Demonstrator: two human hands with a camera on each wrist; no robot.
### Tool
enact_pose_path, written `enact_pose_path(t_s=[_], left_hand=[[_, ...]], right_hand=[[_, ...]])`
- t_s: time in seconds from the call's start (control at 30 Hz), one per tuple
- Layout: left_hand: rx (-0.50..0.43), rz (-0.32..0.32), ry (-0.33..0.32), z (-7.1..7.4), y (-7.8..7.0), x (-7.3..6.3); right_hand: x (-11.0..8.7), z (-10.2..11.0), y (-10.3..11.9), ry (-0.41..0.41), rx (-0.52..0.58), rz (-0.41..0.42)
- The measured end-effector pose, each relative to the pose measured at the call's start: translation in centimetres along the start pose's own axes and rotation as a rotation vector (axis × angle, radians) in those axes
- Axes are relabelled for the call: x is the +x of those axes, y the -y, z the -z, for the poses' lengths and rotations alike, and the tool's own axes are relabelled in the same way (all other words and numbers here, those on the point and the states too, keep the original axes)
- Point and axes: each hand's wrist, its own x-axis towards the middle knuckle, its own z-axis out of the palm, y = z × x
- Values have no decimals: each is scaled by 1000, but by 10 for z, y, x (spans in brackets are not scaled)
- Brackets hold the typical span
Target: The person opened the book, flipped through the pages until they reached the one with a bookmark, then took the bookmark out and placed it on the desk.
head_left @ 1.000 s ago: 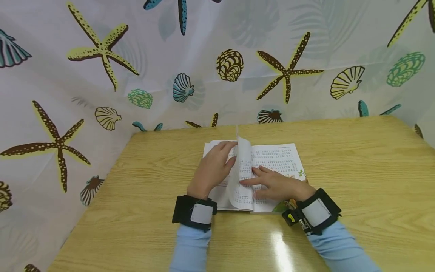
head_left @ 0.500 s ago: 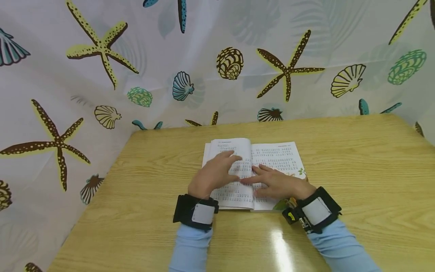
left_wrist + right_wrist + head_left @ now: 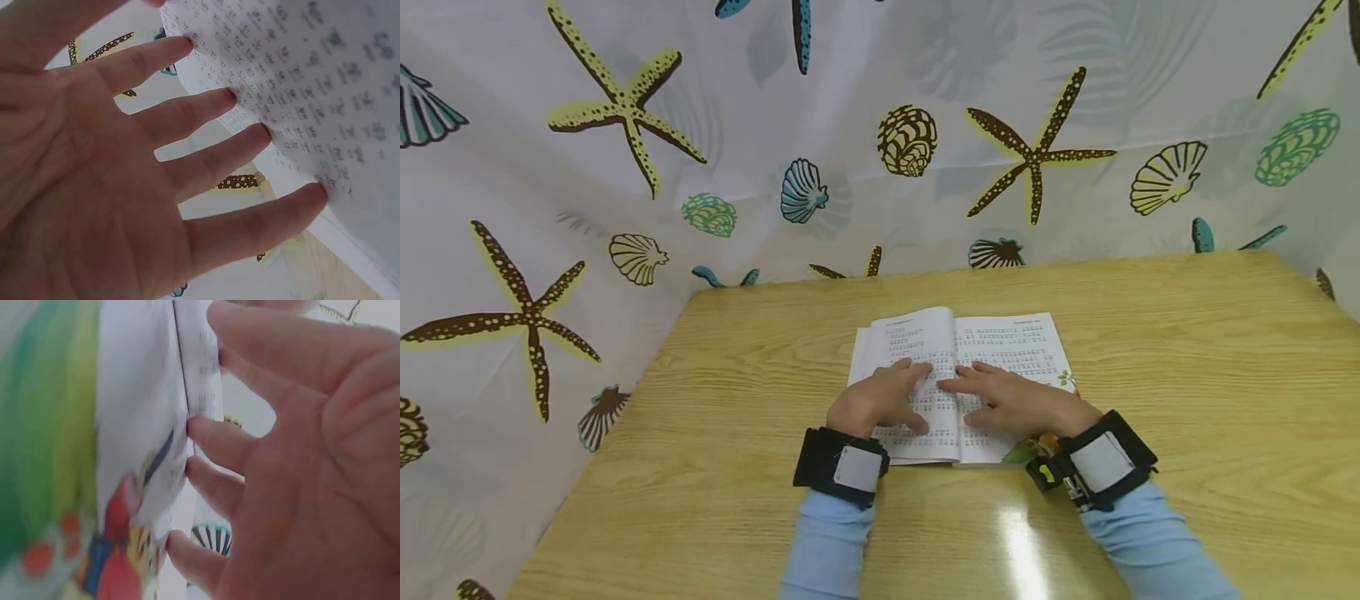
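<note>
An open book [image 3: 1007, 337] with printed pages lies on the table in the head view. My left hand [image 3: 883, 398] rests on its left page [image 3: 921, 333], fingers spread. In the left wrist view the fingertips [image 3: 259, 132] touch the printed paper [image 3: 300, 81], and the palm stays off it. Across the right page, my right hand [image 3: 1018, 402] lies with its fingers apart, tips near the central fold. The right wrist view has those fingertips [image 3: 195, 467] against the paper beside a colourful printed picture [image 3: 122, 550]. Neither hand grips anything.
The book stands on a wide wooden table [image 3: 1187, 400]. Behind and to the left hangs a pale cloth [image 3: 850, 100] printed with starfish and shells. Black straps [image 3: 838, 467] with a white plate sit on both wrists.
A page that stood upright at the fold has come down flat onto the left side. My left hand has let go of it and slid nearer, flattening. The right hand has barely shifted.
</note>
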Motion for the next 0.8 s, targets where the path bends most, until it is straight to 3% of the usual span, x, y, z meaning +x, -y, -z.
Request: enact_pose_path(t_s=[0.47,0.8], left_hand=[[-30,-11,-2,1,-2,-2],[-40,8,-3,0,0,-4]], right_hand=[[-42,30,-72,-152,-3,-209],[-45,32,-74,-145,17,-205]])
